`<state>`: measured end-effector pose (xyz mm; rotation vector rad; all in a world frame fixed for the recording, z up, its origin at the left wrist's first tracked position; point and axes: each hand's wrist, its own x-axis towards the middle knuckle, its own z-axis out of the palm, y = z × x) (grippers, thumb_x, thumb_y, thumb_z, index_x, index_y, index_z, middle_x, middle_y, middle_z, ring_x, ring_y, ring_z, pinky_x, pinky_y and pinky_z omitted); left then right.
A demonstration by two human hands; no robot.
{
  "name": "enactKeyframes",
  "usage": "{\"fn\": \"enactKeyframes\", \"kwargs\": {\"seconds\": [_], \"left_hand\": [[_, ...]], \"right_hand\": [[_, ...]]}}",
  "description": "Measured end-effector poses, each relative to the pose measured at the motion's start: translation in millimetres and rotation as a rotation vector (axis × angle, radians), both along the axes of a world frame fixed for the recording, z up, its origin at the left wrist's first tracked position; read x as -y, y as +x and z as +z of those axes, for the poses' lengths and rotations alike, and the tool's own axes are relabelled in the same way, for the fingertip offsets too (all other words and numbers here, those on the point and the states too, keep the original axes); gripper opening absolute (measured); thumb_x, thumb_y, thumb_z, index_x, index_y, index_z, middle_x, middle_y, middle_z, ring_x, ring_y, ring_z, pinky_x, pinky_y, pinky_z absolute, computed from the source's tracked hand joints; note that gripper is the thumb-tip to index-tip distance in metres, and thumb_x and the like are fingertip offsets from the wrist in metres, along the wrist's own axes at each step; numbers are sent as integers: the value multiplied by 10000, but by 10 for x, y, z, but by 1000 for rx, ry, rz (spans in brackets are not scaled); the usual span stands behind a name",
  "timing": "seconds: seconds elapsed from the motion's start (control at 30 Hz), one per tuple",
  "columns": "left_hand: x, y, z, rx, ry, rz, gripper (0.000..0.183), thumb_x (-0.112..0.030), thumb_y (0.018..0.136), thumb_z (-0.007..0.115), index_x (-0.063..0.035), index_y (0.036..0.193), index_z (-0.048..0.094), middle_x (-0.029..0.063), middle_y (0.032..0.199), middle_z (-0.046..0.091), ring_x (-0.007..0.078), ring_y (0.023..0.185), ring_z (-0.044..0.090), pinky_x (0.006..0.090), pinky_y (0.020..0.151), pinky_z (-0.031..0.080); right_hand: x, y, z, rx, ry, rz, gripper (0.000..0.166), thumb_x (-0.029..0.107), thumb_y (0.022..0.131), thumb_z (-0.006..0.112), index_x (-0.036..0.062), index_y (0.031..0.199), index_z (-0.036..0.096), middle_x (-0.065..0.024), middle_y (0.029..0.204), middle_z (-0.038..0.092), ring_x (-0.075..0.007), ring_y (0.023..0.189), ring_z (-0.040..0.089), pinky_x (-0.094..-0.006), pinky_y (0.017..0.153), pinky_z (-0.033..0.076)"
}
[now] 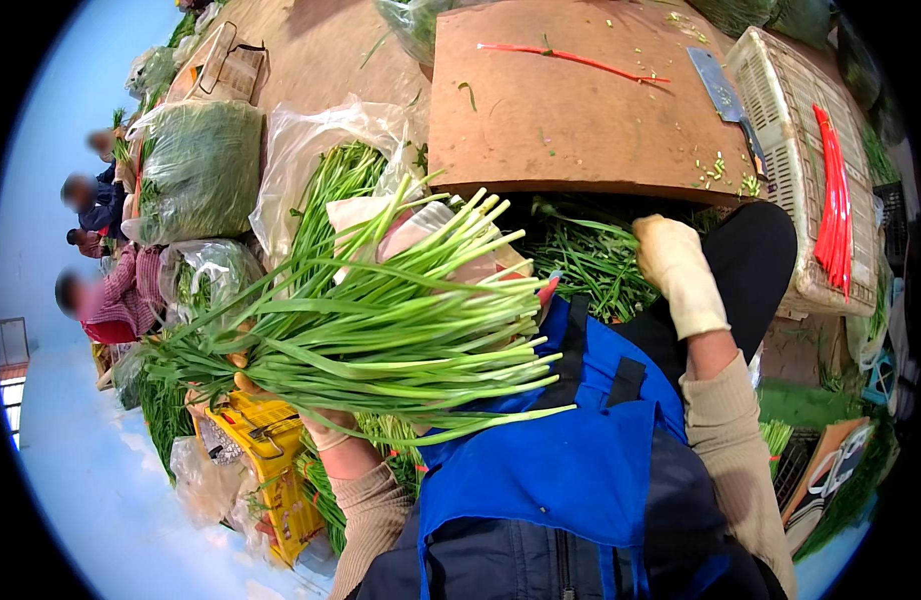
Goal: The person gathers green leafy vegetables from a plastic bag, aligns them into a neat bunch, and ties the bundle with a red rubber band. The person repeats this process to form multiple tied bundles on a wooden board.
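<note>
My left hand (244, 382), gloved and mostly hidden by leaves, grips a large bunch of garlic chives (400, 315) by the leafy part. Their pale cut ends fan out to the right over my lap. In a cream glove, my right hand (674, 262) is closed at the end of a few green blades beside my bent knee. Those blades run into a heap of loose green leaves (595, 270) below the front edge of a wooden board (565, 135). More chives (352, 161) lie in an open clear plastic bag (280, 187) behind the bunch.
A cleaver (719, 86) and a red tie strip (580, 60) lie on the board among trimmings. On the upturned white crate (790, 150) at right rests a bundle of red strips (832, 202). A yellow crate (284, 480) stands at lower left. Several people sit at far left.
</note>
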<state>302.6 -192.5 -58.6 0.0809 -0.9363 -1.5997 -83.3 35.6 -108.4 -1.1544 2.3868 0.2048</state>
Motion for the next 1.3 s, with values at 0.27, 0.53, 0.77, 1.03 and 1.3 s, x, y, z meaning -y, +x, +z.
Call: {"fn": "enactKeyframes", "kwargs": {"seconds": [0.27,0.53,0.77,1.03,1.3], "left_hand": [[190,26,214,-212,-83,-224,247,-382,875,578,-158,974,556,4,1095,569,214,1020,521,461,923,417],[352,-30,352,-322,-130,-396,254,-387,871,578,-153,966,554,10,1100,570,224,1029,521,469,918,423],[426,-134,312,-317,-109,-459,260,-392,869,578,-150,959,552,15,1105,572,233,1037,522,476,913,429],[286,87,98,-102,17,-295,267,-397,865,579,-145,951,550,20,1110,573,243,1046,522,484,908,436],[38,-156,207,291,382,52,569,-442,867,497,-90,1312,452,103,1369,432,294,1195,455,452,1016,372]], "right_hand": [[148,357,631,458,-675,-58,363,266,840,588,73,1147,600,-161,1046,639,-325,963,606,-391,862,471],[1071,251,630,362,-1140,492,647,209,741,696,87,1322,439,-157,1287,506,-332,1137,514,-384,959,436],[1981,831,101,1034,-702,384,360,130,827,625,59,1175,569,-105,1042,622,-210,923,581,-313,775,476],[1773,664,377,899,-925,675,307,-1,734,618,59,1032,662,-134,946,654,-236,889,633,-315,774,495],[1280,652,298,958,-488,560,459,151,814,430,59,1256,513,-216,1113,603,-339,1043,571,-388,932,430]]}}
